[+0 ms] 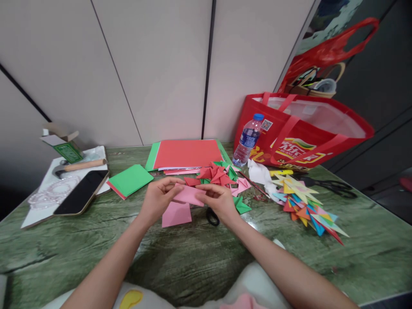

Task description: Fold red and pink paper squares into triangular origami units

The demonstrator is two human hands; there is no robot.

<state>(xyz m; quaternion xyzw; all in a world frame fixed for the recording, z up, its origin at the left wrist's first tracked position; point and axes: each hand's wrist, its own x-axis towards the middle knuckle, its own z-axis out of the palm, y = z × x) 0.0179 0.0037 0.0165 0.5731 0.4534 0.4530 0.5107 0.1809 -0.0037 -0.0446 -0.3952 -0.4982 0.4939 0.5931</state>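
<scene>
A folded piece of pink paper (189, 195) is held up between my two hands, above the green table. My left hand (160, 197) pinches its left end with thumb and fingers. At the right end, my right hand (219, 201) grips it the same way. Below lies a flat pink paper square (176, 214), and beside it a black ring (212, 217), perhaps a scissor handle, partly hidden by my right hand. Just behind my hands sits a pile of folded red paper pieces (216, 175), with green and pink folded pieces (242, 186) around it.
Red and green sheets (189, 153) lie at the back; a green paper stack (130, 180) is left of them. Further left are a phone (82, 192), hammer (83, 165) and box (66, 146). Rightward stand a water bottle (247, 141), red bag (289, 133), colourful folded papers (305, 206) and scissors (334, 186).
</scene>
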